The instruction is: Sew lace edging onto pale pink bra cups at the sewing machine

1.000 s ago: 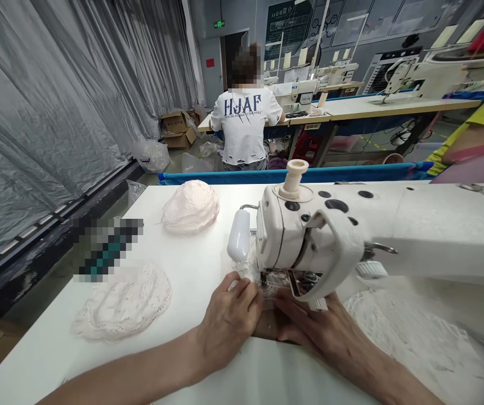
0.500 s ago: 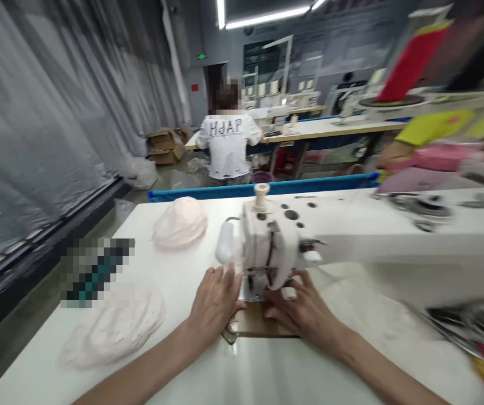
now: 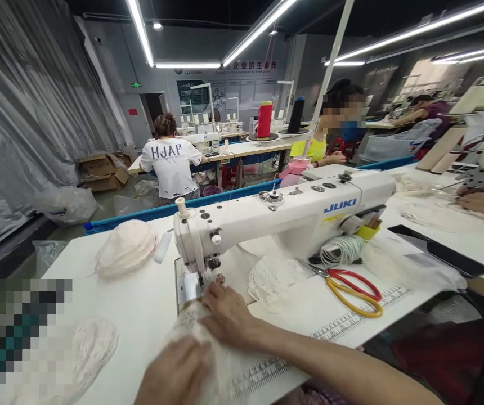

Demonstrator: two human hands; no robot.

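A white sewing machine (image 3: 242, 214) stands on the table, its needle area beside my right hand (image 3: 230, 316). My right hand has its fingers bent and closed on a cream lace piece (image 3: 191, 322) right in front of the presser foot. Closer to me, my left hand (image 3: 176, 368) is over the same lace; motion blur smears its fingers, so their state is unclear. Behind my right hand, another lace piece (image 3: 272, 278) lies under the machine arm. Scissors (image 3: 354, 289) with red and yellow handles rest to the right.
Stacked pale fabric pieces (image 3: 126, 247) sit at the table's far left, and a lace stack (image 3: 94, 349) lies nearer. A coiled cord (image 3: 341, 250) and a yellow holder (image 3: 368, 230) are by the machine's base. A ruler strip (image 3: 330, 326) runs along the front. Co-workers sit beyond.
The view has swung right and up. My left hand has come from beside the needle toward me, and lace now shows under both hands. My right hand stays near the needle.
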